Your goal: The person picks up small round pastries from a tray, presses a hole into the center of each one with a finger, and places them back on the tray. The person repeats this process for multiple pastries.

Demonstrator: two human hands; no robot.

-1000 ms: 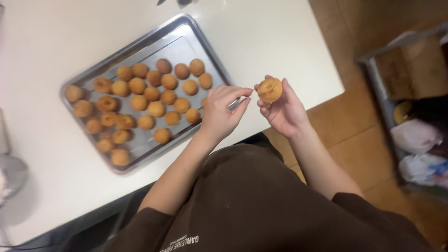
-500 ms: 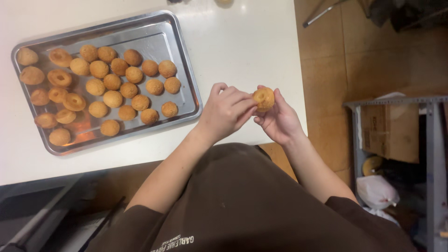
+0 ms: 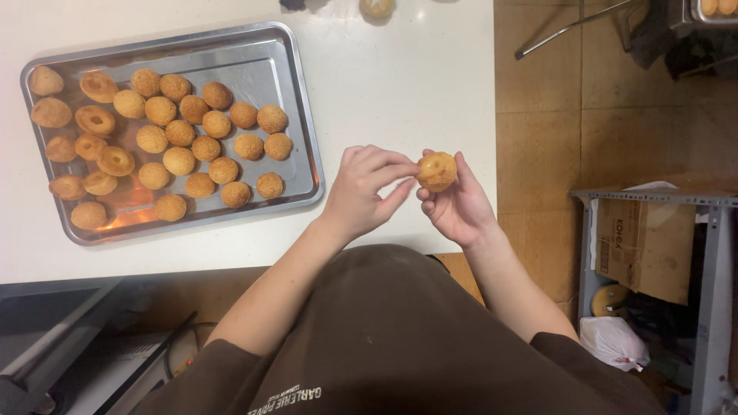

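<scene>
Hands together at table edge: right hand cradles golden pastry ball, left hand pinches it.

Bare white table lies open between the metal tray and the table's right edge. The tray's right third is free of golden pastry balls. Both hands, left hand and right hand, occupy the near corner.

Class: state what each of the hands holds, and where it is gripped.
The right hand cups a round bun from beneath; the left hand touches its near side with its fingertips.
</scene>
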